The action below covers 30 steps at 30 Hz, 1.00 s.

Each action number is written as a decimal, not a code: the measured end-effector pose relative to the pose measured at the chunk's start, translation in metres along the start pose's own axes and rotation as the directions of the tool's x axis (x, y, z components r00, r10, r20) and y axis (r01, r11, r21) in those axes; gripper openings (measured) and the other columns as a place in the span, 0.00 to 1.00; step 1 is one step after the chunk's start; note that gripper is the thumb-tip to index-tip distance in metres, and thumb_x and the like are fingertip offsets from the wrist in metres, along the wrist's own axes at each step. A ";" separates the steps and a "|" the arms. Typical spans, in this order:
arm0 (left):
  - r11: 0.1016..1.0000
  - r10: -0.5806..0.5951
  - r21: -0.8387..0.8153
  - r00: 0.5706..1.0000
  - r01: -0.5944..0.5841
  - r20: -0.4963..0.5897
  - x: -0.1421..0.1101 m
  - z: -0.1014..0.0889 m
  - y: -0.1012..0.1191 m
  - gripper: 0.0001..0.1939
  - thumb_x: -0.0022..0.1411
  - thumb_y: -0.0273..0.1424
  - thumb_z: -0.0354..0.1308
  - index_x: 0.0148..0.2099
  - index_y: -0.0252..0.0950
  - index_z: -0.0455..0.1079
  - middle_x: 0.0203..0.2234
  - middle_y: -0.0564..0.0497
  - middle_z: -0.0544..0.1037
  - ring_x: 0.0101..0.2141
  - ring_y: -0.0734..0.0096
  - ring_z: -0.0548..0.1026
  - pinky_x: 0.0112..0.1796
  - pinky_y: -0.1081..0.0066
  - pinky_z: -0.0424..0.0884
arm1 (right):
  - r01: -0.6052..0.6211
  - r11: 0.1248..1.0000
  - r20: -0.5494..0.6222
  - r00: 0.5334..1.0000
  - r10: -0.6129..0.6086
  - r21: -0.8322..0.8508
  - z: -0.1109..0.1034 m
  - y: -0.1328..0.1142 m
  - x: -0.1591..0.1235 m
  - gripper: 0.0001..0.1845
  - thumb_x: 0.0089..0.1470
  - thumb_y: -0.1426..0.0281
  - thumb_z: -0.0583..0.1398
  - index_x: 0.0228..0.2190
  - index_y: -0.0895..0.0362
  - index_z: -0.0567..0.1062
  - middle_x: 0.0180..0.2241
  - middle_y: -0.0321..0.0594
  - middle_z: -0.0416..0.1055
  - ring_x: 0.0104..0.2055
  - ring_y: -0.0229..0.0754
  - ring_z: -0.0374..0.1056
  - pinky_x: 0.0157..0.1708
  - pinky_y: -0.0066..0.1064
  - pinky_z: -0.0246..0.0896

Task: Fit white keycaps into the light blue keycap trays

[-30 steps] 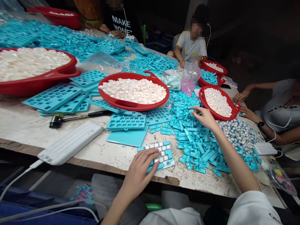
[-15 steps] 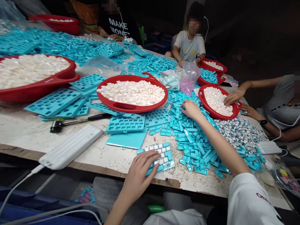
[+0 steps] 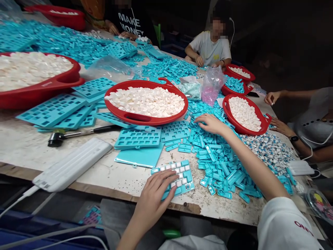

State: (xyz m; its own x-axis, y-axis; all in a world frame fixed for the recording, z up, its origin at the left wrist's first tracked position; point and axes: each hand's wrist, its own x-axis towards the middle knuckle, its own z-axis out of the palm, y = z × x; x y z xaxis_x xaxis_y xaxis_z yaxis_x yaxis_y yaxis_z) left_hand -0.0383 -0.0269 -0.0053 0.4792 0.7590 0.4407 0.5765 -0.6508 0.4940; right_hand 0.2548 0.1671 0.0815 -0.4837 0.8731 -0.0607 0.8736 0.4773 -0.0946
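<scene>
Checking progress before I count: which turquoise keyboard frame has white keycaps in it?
The turquoise keyboard frame under the left hand: it holds white keycaps, while the frames beside it show empty sockets.

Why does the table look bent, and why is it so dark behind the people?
In the head view, the table looks bowed, probably because this wide camera stretches things near the picture's sides; in the same view, the room behind stays dark while the tabletop looks bright.
</scene>
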 end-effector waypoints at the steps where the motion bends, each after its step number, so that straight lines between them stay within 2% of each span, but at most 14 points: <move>1: 1.000 -0.004 -0.001 1.000 0.004 0.003 0.000 0.000 0.000 0.13 0.70 0.28 0.52 0.55 0.41 0.70 0.50 0.48 0.77 0.54 0.61 0.73 0.54 0.61 0.66 | -0.027 0.999 0.032 0.999 0.027 -0.030 0.000 -0.002 0.001 0.16 0.64 0.69 0.53 0.45 0.54 0.79 0.50 0.43 0.76 0.55 0.49 0.67 0.53 0.37 0.54; 4: 1.000 -0.013 -0.002 1.000 0.013 0.007 0.000 0.000 0.000 0.13 0.70 0.29 0.52 0.54 0.42 0.71 0.50 0.49 0.77 0.54 0.61 0.73 0.54 0.61 0.67 | -0.153 0.977 0.051 0.986 0.162 -0.147 -0.004 -0.003 0.001 0.13 0.63 0.66 0.57 0.36 0.56 0.81 0.40 0.46 0.79 0.47 0.50 0.71 0.50 0.38 0.54; 7: 1.000 -0.020 -0.003 1.000 0.020 0.008 -0.001 0.001 -0.001 0.13 0.70 0.29 0.52 0.54 0.42 0.71 0.50 0.49 0.78 0.54 0.61 0.73 0.53 0.61 0.68 | -0.214 0.946 0.018 0.974 0.225 -0.245 -0.008 -0.003 0.003 0.09 0.58 0.67 0.61 0.31 0.58 0.81 0.36 0.49 0.79 0.48 0.55 0.70 0.50 0.40 0.55; 9: 1.000 -0.020 -0.002 1.000 0.020 0.010 -0.002 0.001 -0.001 0.13 0.70 0.29 0.52 0.54 0.42 0.70 0.50 0.49 0.78 0.54 0.61 0.73 0.53 0.61 0.67 | -0.184 0.949 0.007 0.981 0.193 -0.255 -0.008 -0.005 0.007 0.06 0.54 0.72 0.62 0.33 0.57 0.81 0.39 0.49 0.78 0.50 0.55 0.68 0.49 0.39 0.55; 13: 1.000 -0.008 -0.001 1.000 0.008 0.013 -0.002 0.000 -0.001 0.13 0.70 0.29 0.52 0.55 0.42 0.70 0.50 0.49 0.78 0.54 0.62 0.73 0.54 0.61 0.67 | -0.030 0.984 0.061 0.997 0.041 -0.174 0.000 -0.011 0.015 0.25 0.51 0.83 0.57 0.47 0.52 0.78 0.52 0.41 0.75 0.54 0.48 0.66 0.48 0.33 0.57; 16: 1.000 -0.011 -0.002 1.000 0.011 0.020 -0.001 -0.001 0.000 0.13 0.70 0.29 0.52 0.54 0.42 0.70 0.50 0.49 0.78 0.54 0.62 0.73 0.54 0.61 0.67 | -0.101 0.972 0.085 0.989 0.122 -0.213 0.007 -0.011 0.017 0.24 0.55 0.81 0.55 0.50 0.53 0.77 0.54 0.44 0.74 0.55 0.50 0.67 0.50 0.35 0.58; 20: 1.000 -0.010 -0.007 1.000 0.010 0.019 0.000 -0.002 0.001 0.13 0.70 0.29 0.52 0.54 0.42 0.70 0.51 0.49 0.78 0.54 0.62 0.73 0.55 0.61 0.67 | -0.217 0.938 0.072 0.967 0.244 -0.271 0.008 -0.004 0.012 0.20 0.57 0.79 0.54 0.47 0.57 0.80 0.51 0.51 0.76 0.54 0.54 0.69 0.50 0.40 0.59; 30: 1.000 -0.009 -0.021 1.000 0.009 0.025 -0.001 -0.002 -0.001 0.13 0.70 0.29 0.51 0.55 0.42 0.70 0.51 0.48 0.78 0.54 0.62 0.73 0.55 0.61 0.66 | -0.332 0.871 0.145 0.903 0.405 -0.363 -0.013 -0.002 -0.009 0.19 0.54 0.81 0.56 0.42 0.57 0.82 0.45 0.53 0.79 0.49 0.54 0.74 0.51 0.42 0.59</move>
State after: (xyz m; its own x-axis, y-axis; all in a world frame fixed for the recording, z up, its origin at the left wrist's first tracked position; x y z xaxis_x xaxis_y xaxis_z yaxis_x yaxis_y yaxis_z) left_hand -0.0402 -0.0272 -0.0048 0.4907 0.7648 0.4176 0.5665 -0.6441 0.5140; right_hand 0.2586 0.1596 0.0955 -0.0906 0.9672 -0.2375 0.9407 0.1614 0.2984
